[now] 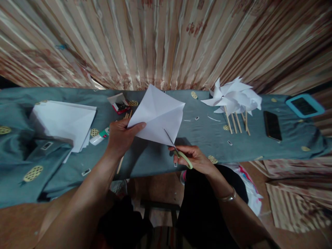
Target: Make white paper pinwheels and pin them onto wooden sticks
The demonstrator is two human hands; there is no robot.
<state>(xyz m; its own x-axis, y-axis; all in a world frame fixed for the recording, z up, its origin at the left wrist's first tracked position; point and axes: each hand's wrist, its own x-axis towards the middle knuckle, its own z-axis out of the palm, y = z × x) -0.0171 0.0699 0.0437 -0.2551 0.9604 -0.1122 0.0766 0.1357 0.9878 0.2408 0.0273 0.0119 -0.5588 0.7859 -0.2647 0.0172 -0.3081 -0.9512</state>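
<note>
A square sheet of white paper with diagonal creases is held up over the table. My left hand pinches its left corner, thumb on top. In my right hand are scissors with light green handles. Their blades sit at the paper's lower right corner, one blade lying over the sheet along a crease; the other is mostly hidden. Below my left hand lie a white and green glue stick and some thin wooden sticks, partly covered by the hand.
A stack of white paper lies at left. Behind my left hand is a small red and white box of small dark pieces. Paper pinwheels on sticks, a dark phone and a blue-framed device lie at right. A curtain hangs behind.
</note>
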